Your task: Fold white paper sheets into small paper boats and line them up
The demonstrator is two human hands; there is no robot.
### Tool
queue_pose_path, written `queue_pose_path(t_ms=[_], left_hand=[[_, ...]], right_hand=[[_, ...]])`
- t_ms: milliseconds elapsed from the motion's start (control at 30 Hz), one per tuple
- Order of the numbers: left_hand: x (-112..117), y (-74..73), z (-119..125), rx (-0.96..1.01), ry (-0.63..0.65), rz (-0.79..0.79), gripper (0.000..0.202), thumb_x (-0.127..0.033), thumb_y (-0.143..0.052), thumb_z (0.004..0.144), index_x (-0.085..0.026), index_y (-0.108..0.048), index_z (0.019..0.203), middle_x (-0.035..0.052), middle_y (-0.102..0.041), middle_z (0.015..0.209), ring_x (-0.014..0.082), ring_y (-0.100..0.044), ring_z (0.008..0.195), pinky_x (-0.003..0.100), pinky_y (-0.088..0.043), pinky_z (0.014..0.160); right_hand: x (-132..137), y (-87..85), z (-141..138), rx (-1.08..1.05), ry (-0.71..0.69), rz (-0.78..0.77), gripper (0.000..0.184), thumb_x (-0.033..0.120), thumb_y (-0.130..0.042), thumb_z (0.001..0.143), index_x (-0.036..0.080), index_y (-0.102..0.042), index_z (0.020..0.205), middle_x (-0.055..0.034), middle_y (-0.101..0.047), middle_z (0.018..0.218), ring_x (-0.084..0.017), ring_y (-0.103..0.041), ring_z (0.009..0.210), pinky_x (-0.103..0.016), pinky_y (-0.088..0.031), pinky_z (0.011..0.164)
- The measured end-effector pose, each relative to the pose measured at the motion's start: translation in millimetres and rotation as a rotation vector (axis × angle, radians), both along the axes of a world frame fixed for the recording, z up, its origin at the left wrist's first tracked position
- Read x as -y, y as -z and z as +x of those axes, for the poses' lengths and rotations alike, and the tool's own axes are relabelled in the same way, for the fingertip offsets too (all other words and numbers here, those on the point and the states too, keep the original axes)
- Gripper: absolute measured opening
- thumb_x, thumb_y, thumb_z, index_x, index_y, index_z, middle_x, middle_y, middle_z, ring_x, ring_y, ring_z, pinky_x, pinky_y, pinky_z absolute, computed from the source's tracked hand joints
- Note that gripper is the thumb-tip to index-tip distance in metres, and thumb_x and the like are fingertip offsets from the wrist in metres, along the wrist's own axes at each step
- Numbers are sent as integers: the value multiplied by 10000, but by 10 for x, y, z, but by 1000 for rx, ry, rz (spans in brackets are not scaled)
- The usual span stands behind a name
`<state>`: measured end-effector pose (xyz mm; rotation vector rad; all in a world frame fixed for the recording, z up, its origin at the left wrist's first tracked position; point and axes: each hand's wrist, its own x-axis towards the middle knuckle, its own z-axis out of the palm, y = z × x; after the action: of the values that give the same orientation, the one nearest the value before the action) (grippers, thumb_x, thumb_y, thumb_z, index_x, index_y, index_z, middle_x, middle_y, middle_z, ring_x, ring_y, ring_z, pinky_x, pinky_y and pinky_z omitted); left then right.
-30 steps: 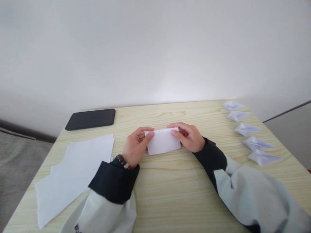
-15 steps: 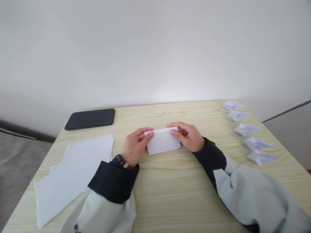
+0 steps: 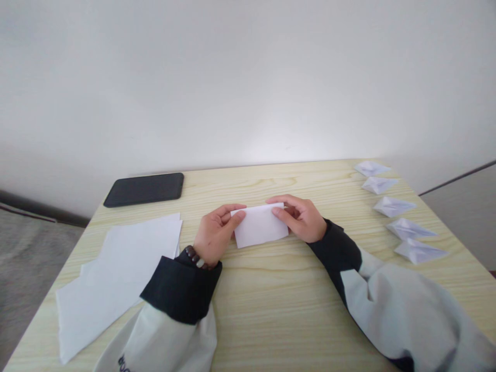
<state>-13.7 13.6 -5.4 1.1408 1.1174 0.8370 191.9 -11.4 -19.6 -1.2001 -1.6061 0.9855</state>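
Note:
A folded white sheet of paper [image 3: 259, 226] lies on the light wooden table [image 3: 271, 299] in front of me. My left hand [image 3: 215, 235] pinches its upper left corner between thumb and fingers. My right hand [image 3: 302, 219] pinches the upper right corner the same way. Both hands are closed on the paper's top edge, wrists resting on the table. A beaded bracelet sits on my left wrist.
A loose pile of white sheets [image 3: 116, 274] lies at the left. A black phone [image 3: 145, 189] lies flat at the far left. Several folded paper boats [image 3: 403, 217] stand in a row along the right edge. A plain wall rises behind the table.

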Motion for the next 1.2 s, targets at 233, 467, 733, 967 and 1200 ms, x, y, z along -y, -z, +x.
queue_pose_path(t_ms=[233,467,733,967,1200], left_hand=[[1,12,1,20,-10,-13,448,-453,-730,639,-145,-645,954,40,-706,752,131,-610,626,220,-488,564],[10,-55,13,13,-10,-85,456,-439,-754,602,-127,-669,924,46,-704,731,163,-635,675,268,-530,630],[37,-63,46,8,-111,-47,364,-396,-777,574,-125,-714,809,46,-719,740,145,-625,653,226,-522,597],[76,-90,88,-114,-86,29,356,-418,-748,588,-124,-730,787,49,-721,690,145,-618,618,204,-488,540],[132,-92,112,-128,-26,76,371,-441,-714,625,-123,-730,816,54,-725,701,156,-630,620,211,-495,543]], right_hand=[[-2,16,7,0,1,-2,271,324,-530,843,165,-618,1045,47,-426,508,-61,-334,386,-197,-214,357],[10,-12,2,33,39,89,232,281,-542,836,156,-633,1008,60,-388,499,-52,-303,391,-205,-202,370],[3,12,16,67,57,128,221,277,-540,837,179,-637,1009,51,-438,518,-72,-376,423,-205,-283,394],[7,-115,-48,175,43,399,139,209,-573,800,186,-659,906,-80,-667,958,-181,-614,911,-329,-490,825],[49,-322,-170,259,84,333,80,203,-595,786,184,-668,813,-37,-692,799,-135,-624,709,-271,-503,705]])
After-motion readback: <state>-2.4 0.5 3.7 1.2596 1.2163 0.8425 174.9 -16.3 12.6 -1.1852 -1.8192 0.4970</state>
